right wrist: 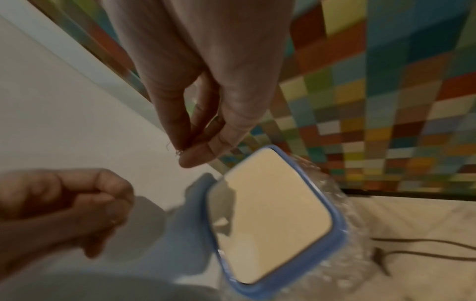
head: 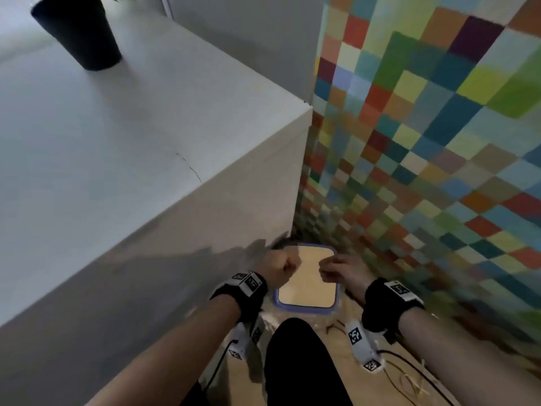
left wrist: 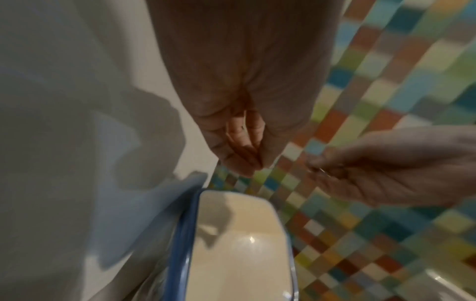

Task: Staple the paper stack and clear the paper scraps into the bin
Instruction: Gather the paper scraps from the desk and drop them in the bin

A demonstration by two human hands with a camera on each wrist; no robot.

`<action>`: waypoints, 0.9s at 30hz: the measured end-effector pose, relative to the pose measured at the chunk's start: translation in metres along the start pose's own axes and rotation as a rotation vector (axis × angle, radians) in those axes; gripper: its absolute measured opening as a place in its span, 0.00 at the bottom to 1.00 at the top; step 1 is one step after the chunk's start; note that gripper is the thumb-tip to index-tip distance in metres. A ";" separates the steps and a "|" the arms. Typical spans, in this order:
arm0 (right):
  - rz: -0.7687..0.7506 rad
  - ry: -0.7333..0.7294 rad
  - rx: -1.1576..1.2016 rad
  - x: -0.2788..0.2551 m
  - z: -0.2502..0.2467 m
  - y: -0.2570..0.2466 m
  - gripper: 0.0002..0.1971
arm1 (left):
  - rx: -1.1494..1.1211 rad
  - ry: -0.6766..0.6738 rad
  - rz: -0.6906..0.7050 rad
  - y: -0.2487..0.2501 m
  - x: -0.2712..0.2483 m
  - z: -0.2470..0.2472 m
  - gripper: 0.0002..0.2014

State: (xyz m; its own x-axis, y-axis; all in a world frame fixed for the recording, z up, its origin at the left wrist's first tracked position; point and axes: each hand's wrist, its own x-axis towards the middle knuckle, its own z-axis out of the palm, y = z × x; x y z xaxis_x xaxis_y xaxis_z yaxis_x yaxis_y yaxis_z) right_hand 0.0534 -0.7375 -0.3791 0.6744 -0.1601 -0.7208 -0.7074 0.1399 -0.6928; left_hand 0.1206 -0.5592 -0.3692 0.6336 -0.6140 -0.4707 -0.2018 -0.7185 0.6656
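Note:
The bin (head: 275, 300) is a clear tub with a blue rim (right wrist: 337, 224) and a pale bottom. It stands on the floor between a white cabinet and a chequered wall. My left hand (head: 282, 266) hovers over its left rim as a closed fist (right wrist: 77, 201), and nothing shows in its curled fingers (left wrist: 239, 146). My right hand (head: 323, 272) hangs over the tub's far right, with thumb and fingertips pinching a tiny wiry scrap (right wrist: 178, 151). A small white scrap (right wrist: 220, 223) seems to lie inside the bin. No paper stack or stapler is in view.
The white cabinet (head: 117, 142) fills the left side, with a black plant pot (head: 79, 33) on top. The multicoloured wall (head: 424, 142) closes off the right. Black cables (head: 409, 376) run over the wooden floor, and my black-clad leg (head: 295, 361) is just before the bin.

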 end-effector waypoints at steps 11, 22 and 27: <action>0.058 0.015 -0.613 0.085 0.022 0.073 0.15 | 0.431 -0.063 -0.011 -0.049 0.071 0.065 0.13; 0.028 0.127 -0.811 0.103 0.037 0.092 0.18 | 0.585 -0.119 0.064 -0.082 0.097 0.090 0.15; 0.034 0.112 -0.930 0.107 0.035 0.086 0.17 | 0.593 -0.165 0.034 -0.086 0.097 0.089 0.15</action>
State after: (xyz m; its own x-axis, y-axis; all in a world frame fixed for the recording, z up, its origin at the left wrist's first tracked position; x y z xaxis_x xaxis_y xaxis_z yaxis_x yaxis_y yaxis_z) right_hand 0.0719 -0.7084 -0.5162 0.6601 -0.2700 -0.7010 -0.6441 -0.6836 -0.3432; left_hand 0.1329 -0.5862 -0.5241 0.5055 -0.6483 -0.5694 -0.6311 -0.7278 0.2684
